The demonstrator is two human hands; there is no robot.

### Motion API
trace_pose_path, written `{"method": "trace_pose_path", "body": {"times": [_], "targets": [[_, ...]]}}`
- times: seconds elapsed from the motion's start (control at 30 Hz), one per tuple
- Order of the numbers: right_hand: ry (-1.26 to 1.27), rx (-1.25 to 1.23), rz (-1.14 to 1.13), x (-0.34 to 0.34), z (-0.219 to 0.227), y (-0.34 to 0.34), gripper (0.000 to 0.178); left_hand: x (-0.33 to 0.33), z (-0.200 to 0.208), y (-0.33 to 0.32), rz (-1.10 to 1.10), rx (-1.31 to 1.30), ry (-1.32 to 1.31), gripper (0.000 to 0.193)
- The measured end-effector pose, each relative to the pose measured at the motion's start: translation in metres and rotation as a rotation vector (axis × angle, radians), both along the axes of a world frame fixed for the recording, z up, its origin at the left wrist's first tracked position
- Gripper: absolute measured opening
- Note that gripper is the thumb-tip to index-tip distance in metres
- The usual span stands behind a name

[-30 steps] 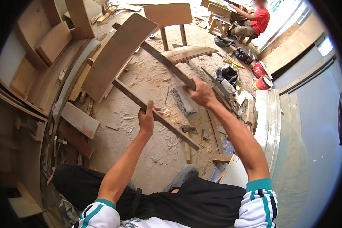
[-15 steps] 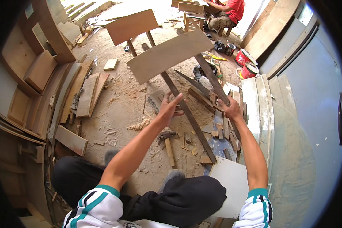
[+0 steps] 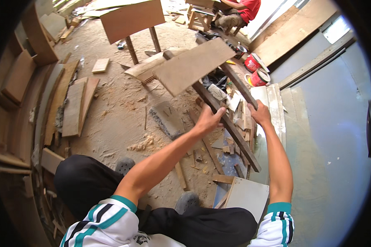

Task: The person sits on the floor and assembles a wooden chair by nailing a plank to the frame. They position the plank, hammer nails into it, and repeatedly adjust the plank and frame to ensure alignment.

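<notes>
A wooden chair-back frame is held up in front of me: a flat tan panel (image 3: 193, 66) fixed across two dark wooden bars. My left hand (image 3: 210, 118) is closed round the left bar (image 3: 239, 140), thumb on top, some fingers hidden behind it. Further right, my right hand (image 3: 260, 113) grips the lower end of the right bar (image 3: 240, 85). The frame slants, its panel away from me. Below my left forearm a hammer's wooden handle (image 3: 180, 176) lies on the floor; its head is hidden.
Beyond the frame stands a wooden chair with a reddish-brown back panel (image 3: 132, 20). Wood scraps (image 3: 243, 123) lie under the bars, a pale-topped box (image 3: 249, 197) by my knee. Red paint cans (image 3: 259, 77) stand right, boards (image 3: 74, 109) lie left. A person in red (image 3: 249, 10) sits far back.
My left hand has moved right and closed round the left bar, fingers looser before. The frame has tilted, its left bar's near end shifting right. The view has shifted, showing more of the chair behind.
</notes>
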State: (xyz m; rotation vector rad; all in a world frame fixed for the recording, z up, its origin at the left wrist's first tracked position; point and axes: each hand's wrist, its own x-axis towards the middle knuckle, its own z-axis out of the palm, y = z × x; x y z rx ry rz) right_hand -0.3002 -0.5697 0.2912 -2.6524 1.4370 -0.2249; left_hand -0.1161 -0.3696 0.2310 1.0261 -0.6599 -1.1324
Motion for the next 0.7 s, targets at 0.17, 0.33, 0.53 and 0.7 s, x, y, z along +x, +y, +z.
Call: {"method": "trace_pose_path", "body": {"times": [0.17, 0.33, 0.53, 0.7], "targets": [[0.105, 0.209, -0.153, 0.022, -0.008, -0.009, 0.082, -0.021, -0.019, -0.006, -0.02, 0.032, 0.158, 0.065], [0.216, 0.057, -0.314, 0.007, -0.039, -0.01, 0.074, -0.048, -0.039, 0.001, 0.039, 0.083, 0.286, 0.07], [0.099, -0.047, -0.332, 0.028, -0.064, 0.021, 0.061, -0.033, -0.084, 0.002, 0.06, 0.084, 0.215, 0.063], [0.005, -0.125, -0.229, 0.037, -0.086, 0.015, 0.058, -0.027, -0.092, 0.004, 0.03, 0.092, 0.157, 0.067]]}}
